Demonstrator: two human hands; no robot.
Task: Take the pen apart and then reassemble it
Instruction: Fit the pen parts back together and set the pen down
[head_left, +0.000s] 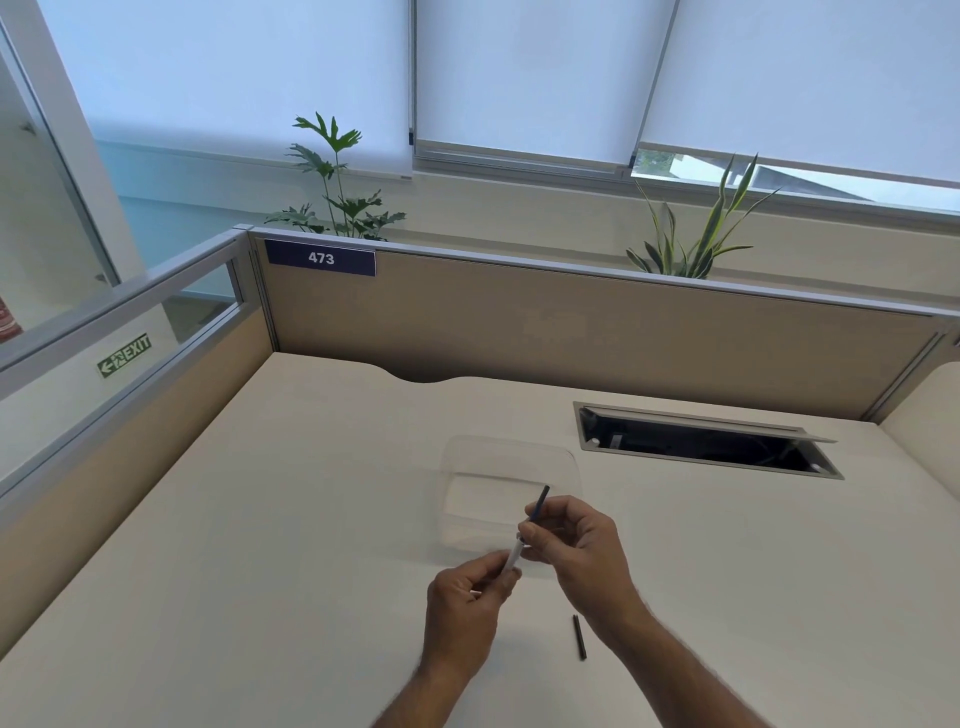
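While both hands hover above the pale desk (260, 519), they share one pen (525, 535) between them. It slants from lower left up to upper right, in the air over the near edge of a clear plastic tray (511, 457) that sits on the desk. The left hand (462, 608) has its thumb and fingertips pinched on the white lower section of the pen, with the other fingers curled in. The right hand (571, 540) has its thumb and first fingers closed on the upper section, where a dark blue end sticks out past the fingertips towards the tray. Whether the two sections are joined or already parted under the fingers cannot be told.

A thin dark pen part (580, 637) lies loose on the desk, just beside the right wrist and nearer the person than the hands.

Further back on the right, a cable hatch (706, 441) in the desk stands open. A beige partition (571, 322) with a blue label reading 473 (320, 258) runs along the far edge, and two plants (337, 182) rise behind it
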